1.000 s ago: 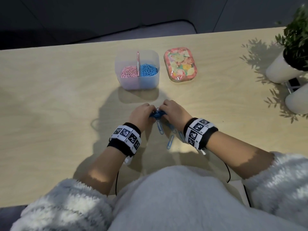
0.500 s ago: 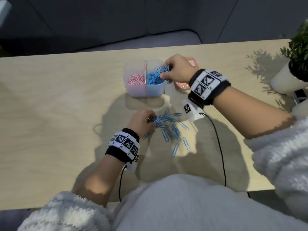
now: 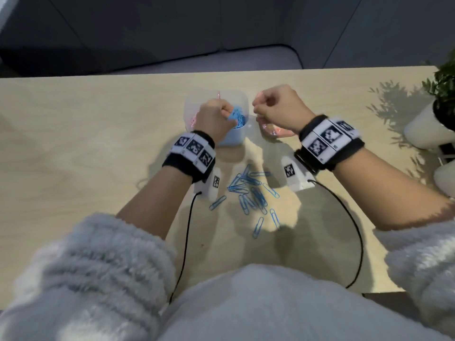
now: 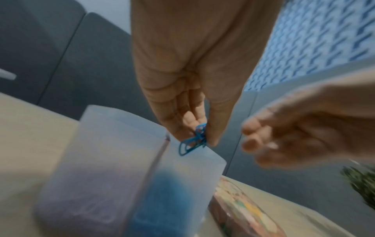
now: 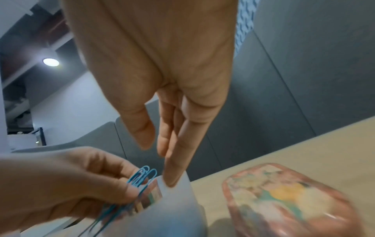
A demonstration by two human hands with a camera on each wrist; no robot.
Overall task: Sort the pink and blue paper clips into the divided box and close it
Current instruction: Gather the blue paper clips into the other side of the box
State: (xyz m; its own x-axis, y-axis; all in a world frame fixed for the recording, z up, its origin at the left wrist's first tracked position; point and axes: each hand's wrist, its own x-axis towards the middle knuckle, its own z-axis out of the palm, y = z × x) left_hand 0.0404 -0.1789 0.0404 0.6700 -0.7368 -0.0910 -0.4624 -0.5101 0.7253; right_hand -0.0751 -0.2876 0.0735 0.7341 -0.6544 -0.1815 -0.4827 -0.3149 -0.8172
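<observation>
The clear divided box [image 3: 232, 140] stands at mid table, with pink clips in its left half and blue ones [image 4: 162, 192] in its right half. My left hand [image 3: 227, 114] hovers over it and pinches a small bunch of blue paper clips [image 4: 192, 141] just above the blue half. My right hand [image 3: 261, 104] hangs beside the box's right rim with relaxed fingers [image 5: 176, 168], holding nothing. Several loose blue clips [image 3: 248, 188] lie on the table in front of the box. The floral pink lid [image 5: 284, 197] lies right of the box, partly hidden under my right hand.
Two white plant pots [image 3: 426, 129] with a green plant stand at the table's right edge. Wrist-camera cables [image 3: 354, 230] trail over the near table edge. Bare wood [image 3: 86, 143] stretches left of the box.
My left hand rose from the pile on the table to the box with blue clips in it. My right hand, earlier over the blue half with clips, has drawn off to the right, empty.
</observation>
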